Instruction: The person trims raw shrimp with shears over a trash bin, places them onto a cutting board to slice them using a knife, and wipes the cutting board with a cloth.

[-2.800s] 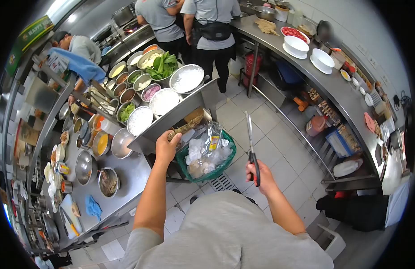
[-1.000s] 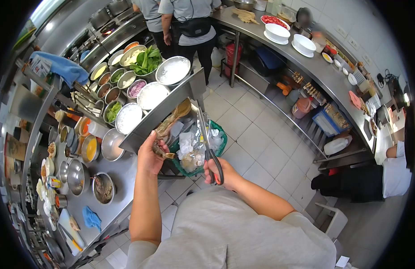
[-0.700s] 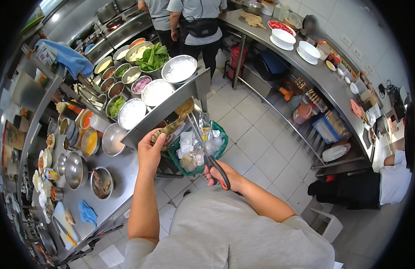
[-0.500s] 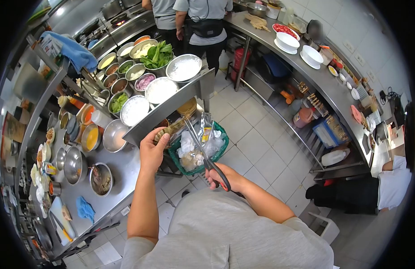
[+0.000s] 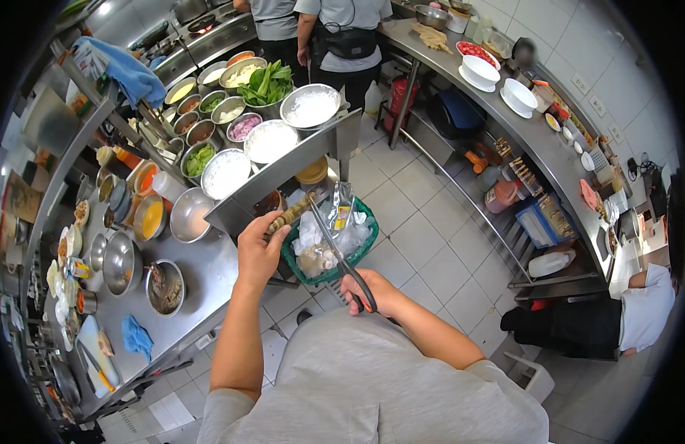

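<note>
My left hand (image 5: 261, 243) is closed on a striped prawn (image 5: 289, 214), which points away toward the scissors. My right hand (image 5: 373, 293) grips the black and red handles of a pair of scissors (image 5: 332, 247). Their blade tips reach the far end of the prawn; whether they touch it I cannot tell. Below both hands stands a waste bin (image 5: 373, 231) with a green rim, filled with crumpled plastic bags and scraps.
On the steel counter (image 5: 209, 285) at left are a bowl with dark seafood (image 5: 166, 287), a blue cloth (image 5: 137, 338) and a cutting board (image 5: 98, 355) with a knife. Flour bowls (image 5: 271, 141) stand beyond. Two people (image 5: 346, 37) stand behind; another person (image 5: 646, 311) is at right.
The scissor blades, spread apart before, are now nearer together at the prawn's far end. The prawn shows more clearly in my left hand. The view has shifted slightly.
</note>
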A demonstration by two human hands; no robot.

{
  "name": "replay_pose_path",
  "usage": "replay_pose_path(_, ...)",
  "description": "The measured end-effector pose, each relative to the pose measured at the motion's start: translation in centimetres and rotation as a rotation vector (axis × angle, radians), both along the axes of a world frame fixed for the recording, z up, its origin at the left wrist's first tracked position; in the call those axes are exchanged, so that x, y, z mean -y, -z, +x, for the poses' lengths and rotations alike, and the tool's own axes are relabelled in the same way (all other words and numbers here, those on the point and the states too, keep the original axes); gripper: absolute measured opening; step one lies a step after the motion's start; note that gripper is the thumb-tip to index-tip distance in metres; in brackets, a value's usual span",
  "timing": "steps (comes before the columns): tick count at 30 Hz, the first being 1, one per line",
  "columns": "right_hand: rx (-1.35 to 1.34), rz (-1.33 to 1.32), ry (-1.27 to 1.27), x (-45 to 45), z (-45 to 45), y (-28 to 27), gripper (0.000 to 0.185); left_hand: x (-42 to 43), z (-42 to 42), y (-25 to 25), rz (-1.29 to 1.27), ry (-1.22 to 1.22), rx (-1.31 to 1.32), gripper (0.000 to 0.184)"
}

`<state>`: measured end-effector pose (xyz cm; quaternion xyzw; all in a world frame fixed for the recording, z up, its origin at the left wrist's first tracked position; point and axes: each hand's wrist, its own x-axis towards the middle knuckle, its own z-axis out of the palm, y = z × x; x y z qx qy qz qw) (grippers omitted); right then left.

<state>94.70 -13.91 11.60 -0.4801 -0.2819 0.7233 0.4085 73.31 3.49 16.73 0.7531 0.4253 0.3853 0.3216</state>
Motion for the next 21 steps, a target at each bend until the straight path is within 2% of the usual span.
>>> replay_pose_path(3, 0.046, -0.072, 0.027, 0.0, -0.4, 0.5, 0.056, -0.8, 0.2, 2.2, -0.058, -0.018, -0.037, 0.031)
replay_pose_path(6, -0.034, -0.184, 0.065, 0.0, -0.3, 1.9, 0.062, -1.3, 0.7, 4.9, -0.177, 0.017, -0.132, 0.032)
replay_pose_path(7, -0.093, -0.243, 0.082, 0.0, -0.2, 3.1, 0.064, -1.5, 0.9, 6.4, -0.180, 0.019, -0.132, 0.032)
replay_pose_path(9, -0.152, -0.308, 0.104, 0.2, 0.2, 5.8, 0.066, -1.9, 1.5, 10.1, -0.172, 0.066, -0.291, 0.031)
replay_pose_path(13, -0.180, -0.381, 0.061, 1.8, 1.7, 11.0, 0.066, -1.2, 3.1, 13.4, -0.255, 0.104, -0.360, 0.031)
replay_pose_path(16, 0.048, -0.407, 0.176, 3.4, 2.8, 10.6, 0.063, -1.0, 3.6, 13.2, -0.264, 0.091, -0.289, 0.030)
replay_pose_path(18, 0.074, -0.339, 0.166, 4.3, 4.2, 11.4, 0.063, -1.4, 3.7, 13.4, -0.272, 0.081, -0.226, 0.030)
replay_pose_path(20, 0.124, -0.261, 0.153, 4.8, 4.6, 10.8, 0.067, -2.5, 3.3, 14.6, -0.379, 0.134, 0.020, 0.030)
replay_pose_path(21, 0.123, -0.262, 0.163, 4.8, 4.7, 10.5, 0.067, -2.5, 3.4, 14.0, -0.379, 0.143, 0.018, 0.030)
